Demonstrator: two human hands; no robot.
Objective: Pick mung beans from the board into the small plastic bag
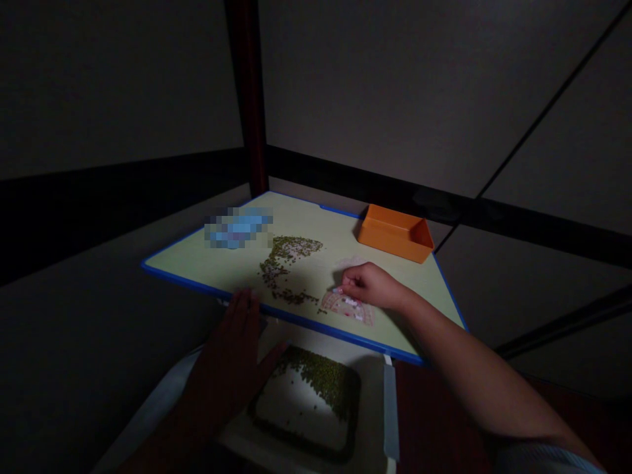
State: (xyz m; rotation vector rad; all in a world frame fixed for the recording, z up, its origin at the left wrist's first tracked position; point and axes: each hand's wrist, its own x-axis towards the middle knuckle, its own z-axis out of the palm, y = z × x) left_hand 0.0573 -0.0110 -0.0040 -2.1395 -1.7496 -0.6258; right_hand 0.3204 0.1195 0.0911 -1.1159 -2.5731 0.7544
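My right hand is closed, its fingertips pinched low over the board. What the fingers hold, if anything, is too small to make out. Just under and beside them lies a half-round protractor with pinkish markings and some small white spots. To its left, small green beans are spread in a loose curve on the pale surface. My left hand is in shadow, fingers stretched out, at the board's blue near edge. Its thumb reaches down toward a container of green beans below.
An orange open box stands at the board's back right. A blurred blue item lies at the left. Below the near edge is the pale container with the beans. Walls and a dark reddish post rise behind; the light is dim.
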